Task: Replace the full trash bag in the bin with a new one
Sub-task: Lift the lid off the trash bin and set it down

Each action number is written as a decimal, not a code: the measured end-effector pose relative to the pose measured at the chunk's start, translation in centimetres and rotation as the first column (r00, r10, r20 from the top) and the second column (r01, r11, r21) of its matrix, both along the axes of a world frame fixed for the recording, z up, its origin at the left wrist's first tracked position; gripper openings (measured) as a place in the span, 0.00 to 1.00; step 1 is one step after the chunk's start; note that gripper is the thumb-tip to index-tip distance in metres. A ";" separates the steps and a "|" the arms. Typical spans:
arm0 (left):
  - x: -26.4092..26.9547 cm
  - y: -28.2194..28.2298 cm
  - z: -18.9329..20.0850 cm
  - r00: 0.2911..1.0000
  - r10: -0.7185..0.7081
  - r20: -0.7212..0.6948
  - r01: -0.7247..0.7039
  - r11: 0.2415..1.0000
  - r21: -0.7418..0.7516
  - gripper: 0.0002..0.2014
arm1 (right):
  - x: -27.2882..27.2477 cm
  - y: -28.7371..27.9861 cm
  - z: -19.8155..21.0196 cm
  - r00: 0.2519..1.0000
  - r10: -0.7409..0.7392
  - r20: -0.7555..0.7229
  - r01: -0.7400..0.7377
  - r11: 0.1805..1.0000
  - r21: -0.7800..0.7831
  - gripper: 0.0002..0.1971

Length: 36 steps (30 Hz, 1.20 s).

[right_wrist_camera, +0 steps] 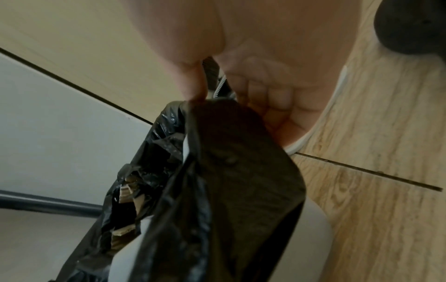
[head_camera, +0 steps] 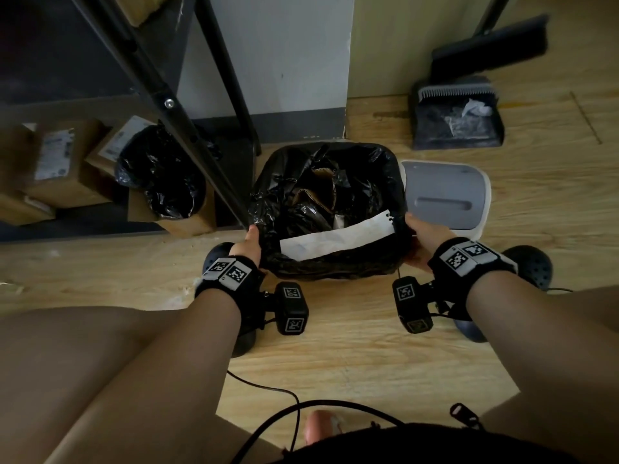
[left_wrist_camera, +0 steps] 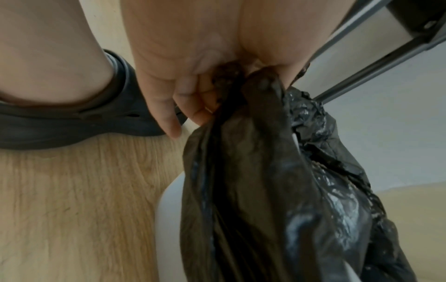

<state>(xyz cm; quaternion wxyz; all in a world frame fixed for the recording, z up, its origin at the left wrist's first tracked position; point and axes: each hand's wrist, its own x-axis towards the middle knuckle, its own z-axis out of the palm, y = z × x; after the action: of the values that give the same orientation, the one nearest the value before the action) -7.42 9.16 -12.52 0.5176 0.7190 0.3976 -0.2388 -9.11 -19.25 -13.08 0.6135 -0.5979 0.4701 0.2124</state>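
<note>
A black trash bag (head_camera: 335,195) lines a white bin (left_wrist_camera: 169,219) on the wooden floor and holds cardboard scraps (head_camera: 321,192) and a long white paper strip (head_camera: 335,239). My left hand (head_camera: 249,246) grips the bag's folded rim at its near left corner; the left wrist view shows the fingers (left_wrist_camera: 193,99) curled round bunched black plastic (left_wrist_camera: 253,171). My right hand (head_camera: 420,236) grips the rim at the near right corner, thumb and fingers (right_wrist_camera: 265,99) pinching the plastic (right_wrist_camera: 229,152). The bin's body is mostly hidden under the bag.
The grey bin lid (head_camera: 445,199) lies on the floor right of the bin. A dustpan and brush (head_camera: 459,112) stand at the back right. A black shelf frame (head_camera: 187,128), cardboard boxes (head_camera: 57,165) and another black bag (head_camera: 160,172) crowd the left. My feet in dark clogs (head_camera: 532,266) flank the bin.
</note>
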 end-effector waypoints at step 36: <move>3.8 -4.4 6.5 0.975 -0.094 0.200 0.129 0.977 -0.170 0.21 | 1.3 -0.1 4.1 0.970 0.226 0.085 -0.202 0.952 -0.231 0.37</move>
<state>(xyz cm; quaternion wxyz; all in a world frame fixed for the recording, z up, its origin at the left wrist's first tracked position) -3.63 4.77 -6.06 0.6024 0.7096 0.2818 -0.2329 -7.78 -19.31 -8.99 0.5416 -0.7208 0.3883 0.1906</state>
